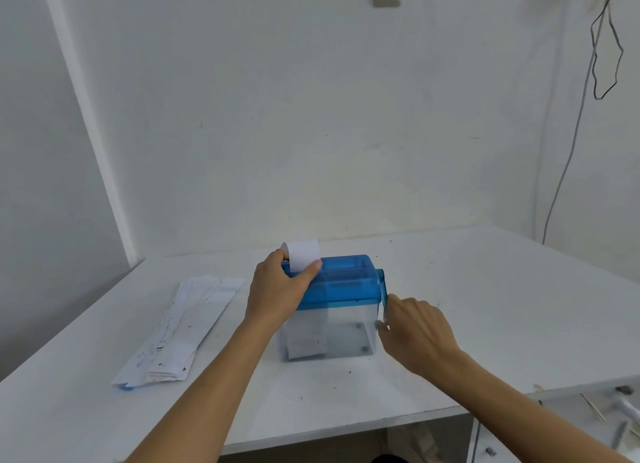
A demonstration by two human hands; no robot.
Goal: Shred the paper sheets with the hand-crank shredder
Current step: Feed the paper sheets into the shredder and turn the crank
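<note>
From the head view, I see a hand-crank shredder (341, 287) with a blue translucent top and a clear bin (349, 327) below, standing near the middle of a white counter (502, 306). My left grip (277, 289), a bare hand, rests against the left end of the blue top, and its thumb and fingers pinch a small white paper sheet (304, 254). The sheet stands upright in the slot, its upper edge curling back toward the wall. My right grip (419, 334), also bare, is at the shredder's right side, fingers curled round the lower end of the blue crank (383, 291), which hangs down along the bin wall. Inside the bin, on its left side, a pale piece of paper (306, 345) hangs down; I cannot tell whether it is cut into strips. Left of the shredder and apart from it, a stack of long printed paper sheets (180, 331) lies flat on the counter, angled toward the near edge. A thin cable (604, 47) hangs on the white wall at upper right
</note>
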